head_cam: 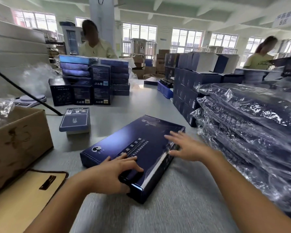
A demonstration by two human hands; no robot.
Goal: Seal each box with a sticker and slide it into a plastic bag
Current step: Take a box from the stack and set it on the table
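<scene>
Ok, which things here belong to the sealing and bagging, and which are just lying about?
Job: flat dark blue cardboard box, gripped at its near end by the left hand; right hand, open over its right edge; stack of plastic-bagged dark blue boxes.
Lying about: brown cardboard carton; flat tan pouch; white tabletop scale; small pale blue boxes.

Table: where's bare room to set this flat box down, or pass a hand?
Bare grey table lies nearest you, before the flat box, and beyond it toward the stacked boxes. Crowded: bagged boxes right, cardboard carton left.
</scene>
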